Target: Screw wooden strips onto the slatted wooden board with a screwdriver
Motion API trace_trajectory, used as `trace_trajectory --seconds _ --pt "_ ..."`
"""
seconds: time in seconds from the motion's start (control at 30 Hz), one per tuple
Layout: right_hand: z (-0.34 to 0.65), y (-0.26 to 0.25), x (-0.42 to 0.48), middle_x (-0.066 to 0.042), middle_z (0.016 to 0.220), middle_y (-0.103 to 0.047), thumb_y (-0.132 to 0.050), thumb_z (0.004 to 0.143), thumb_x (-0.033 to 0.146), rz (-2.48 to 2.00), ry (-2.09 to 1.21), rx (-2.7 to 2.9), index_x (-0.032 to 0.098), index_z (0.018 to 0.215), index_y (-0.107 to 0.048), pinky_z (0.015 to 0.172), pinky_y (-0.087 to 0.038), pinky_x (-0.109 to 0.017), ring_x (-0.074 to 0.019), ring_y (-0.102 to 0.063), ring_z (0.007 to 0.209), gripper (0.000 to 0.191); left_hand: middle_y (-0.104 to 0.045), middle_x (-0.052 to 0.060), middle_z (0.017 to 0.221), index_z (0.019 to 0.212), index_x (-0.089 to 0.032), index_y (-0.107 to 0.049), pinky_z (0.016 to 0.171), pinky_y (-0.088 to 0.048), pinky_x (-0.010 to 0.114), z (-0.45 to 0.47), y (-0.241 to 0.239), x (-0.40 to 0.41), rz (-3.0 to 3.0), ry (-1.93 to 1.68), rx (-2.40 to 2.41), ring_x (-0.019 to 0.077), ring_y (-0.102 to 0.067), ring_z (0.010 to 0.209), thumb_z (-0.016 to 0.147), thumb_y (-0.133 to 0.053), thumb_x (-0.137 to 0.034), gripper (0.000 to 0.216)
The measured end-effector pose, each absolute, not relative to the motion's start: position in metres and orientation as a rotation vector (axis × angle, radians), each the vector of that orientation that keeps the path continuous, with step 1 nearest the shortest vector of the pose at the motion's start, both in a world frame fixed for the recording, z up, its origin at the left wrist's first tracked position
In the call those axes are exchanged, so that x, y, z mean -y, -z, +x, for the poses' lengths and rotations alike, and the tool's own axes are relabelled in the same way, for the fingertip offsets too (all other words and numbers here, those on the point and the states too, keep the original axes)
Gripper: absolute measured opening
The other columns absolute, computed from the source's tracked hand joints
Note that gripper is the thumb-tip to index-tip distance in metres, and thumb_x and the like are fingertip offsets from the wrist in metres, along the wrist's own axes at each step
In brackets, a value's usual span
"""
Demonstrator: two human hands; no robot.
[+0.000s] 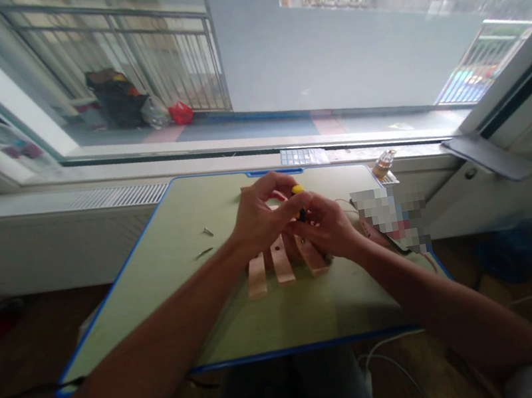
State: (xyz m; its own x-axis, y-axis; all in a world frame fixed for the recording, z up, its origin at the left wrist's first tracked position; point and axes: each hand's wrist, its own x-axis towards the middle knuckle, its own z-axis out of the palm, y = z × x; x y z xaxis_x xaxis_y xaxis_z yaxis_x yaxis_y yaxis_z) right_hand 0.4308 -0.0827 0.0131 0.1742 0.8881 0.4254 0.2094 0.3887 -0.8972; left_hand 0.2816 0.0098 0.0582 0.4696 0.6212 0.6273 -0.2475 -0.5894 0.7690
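In the middle of the table, both hands come together around a short screwdriver [298, 191] with a yellow and black handle. My left hand [264, 211] is closed, its fingers curled and its thumb against the handle. My right hand [326, 222] is also closed, gripping the same handle from the right. The screwdriver's tip is hidden. Below the hands lie three wooden slats, the left slat [257, 276], the middle slat [283, 266] and the right slat [312, 259], with dark holes or screw heads in them. Two screws, an upper one [207, 231] and a lower one [204, 253], lie to the left.
The light table [237, 338] has a blue edge and stands against a window sill. At its right lies a partly pixelated device [383, 221] with wires. A small bottle [384, 165] and a gridded sheet [304, 156] are by the window. Cables [394, 343] run near the floor.
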Motion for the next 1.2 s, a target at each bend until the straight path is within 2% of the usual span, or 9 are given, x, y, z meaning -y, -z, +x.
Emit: trace_trajectory --seconds 0.13,0.27,0.5,0.67,0.77,0.9,1.03,1.13,1.2 --pt "0.434 -0.015 0.085 0.004 0.083 -0.062 -0.091 0.085 0.038 -1.099 -0.704 1.372 0.022 0.102 -0.069 0.062 -0.046 -0.028 -0.0111 -0.050 0.068 0.032 -0.082 0.003 0.090 0.096 -0.021 -0.080 0.080 -0.059 0.031 0.281 -0.056 -0.014 1.870 -1.287 -0.295 0.0152 -0.074 0.082 0.085 -0.094 -0.043 0.029" --pt "0.435 -0.013 0.093 0.005 0.077 -0.062 -0.090 0.089 0.039 -1.046 -0.802 1.341 0.021 0.100 -0.072 0.057 -0.040 -0.026 -0.0102 -0.050 0.065 0.028 -0.083 0.005 0.093 0.096 -0.021 -0.080 0.082 -0.062 0.033 0.277 -0.055 -0.010 1.825 -1.260 -0.319 0.0188 -0.078 0.089 0.084 -0.095 -0.046 0.031" --pt "0.446 -0.012 0.097 -0.004 0.095 -0.074 -0.088 0.093 0.040 -1.023 -0.736 1.455 0.022 0.108 -0.082 0.074 -0.052 -0.033 -0.0164 -0.062 0.082 0.024 -0.085 0.009 0.112 0.105 -0.024 -0.083 0.089 -0.069 0.041 0.266 -0.053 -0.008 1.692 -1.162 -0.333 0.0246 -0.081 0.102 0.089 -0.091 -0.045 0.028" --pt "0.445 -0.017 0.097 -0.005 0.100 -0.075 -0.085 0.095 0.039 -1.048 -0.687 1.477 0.023 0.112 -0.083 0.076 -0.051 -0.033 -0.0176 -0.062 0.086 0.025 -0.084 0.010 0.121 0.114 -0.025 -0.086 0.099 -0.068 0.044 0.260 -0.057 -0.007 1.694 -1.061 -0.301 0.0267 -0.079 0.113 0.094 -0.087 -0.042 0.026" --pt "0.443 -0.017 0.098 -0.003 0.095 -0.071 -0.085 0.095 0.039 -1.032 -0.743 1.453 0.021 0.108 -0.081 0.070 -0.048 -0.031 -0.0152 -0.059 0.080 0.022 -0.084 0.010 0.123 0.115 -0.026 -0.087 0.103 -0.066 0.043 0.259 -0.060 -0.004 1.728 -1.055 -0.296 0.0266 -0.077 0.119 0.098 -0.083 -0.040 0.023" --pt "0.442 -0.012 0.097 0.006 0.075 -0.055 -0.086 0.096 0.037 -0.967 -0.885 1.389 0.022 0.106 -0.075 0.051 -0.030 -0.026 -0.0081 -0.043 0.059 0.021 -0.083 0.010 0.124 0.120 -0.026 -0.087 0.105 -0.064 0.041 0.260 -0.060 -0.003 1.797 -1.063 -0.311 0.0259 -0.076 0.121 0.101 -0.078 -0.038 0.024" --pt "0.442 -0.012 0.096 0.005 0.081 -0.057 -0.086 0.095 0.038 -0.963 -0.862 1.399 0.023 0.106 -0.072 0.054 -0.033 -0.027 -0.0090 -0.045 0.063 0.023 -0.082 0.010 0.125 0.126 -0.025 -0.082 0.100 -0.066 0.040 0.263 -0.056 -0.004 1.822 -1.055 -0.337 0.0258 -0.077 0.116 0.092 -0.089 -0.044 0.040" --pt "0.442 -0.016 0.096 0.006 0.077 -0.052 -0.091 0.090 0.041 -1.020 -0.765 1.440 0.024 0.094 -0.070 0.054 -0.033 -0.028 -0.0102 -0.041 0.063 0.027 -0.081 0.009 0.120 0.118 -0.025 -0.079 0.100 -0.067 0.041 0.265 -0.054 -0.005 1.813 -1.092 -0.345 0.0264 -0.078 0.114 0.084 -0.096 -0.047 0.044" --pt "0.442 -0.017 0.096 0.006 0.073 -0.050 -0.094 0.087 0.043 -1.048 -0.733 1.455 0.025 0.090 -0.068 0.052 -0.032 -0.028 -0.0105 -0.040 0.062 0.031 -0.081 0.009 0.119 0.114 -0.025 -0.077 0.101 -0.068 0.043 0.267 -0.053 -0.004 1.813 -1.111 -0.338 0.0269 -0.078 0.115 0.085 -0.095 -0.047 0.041"
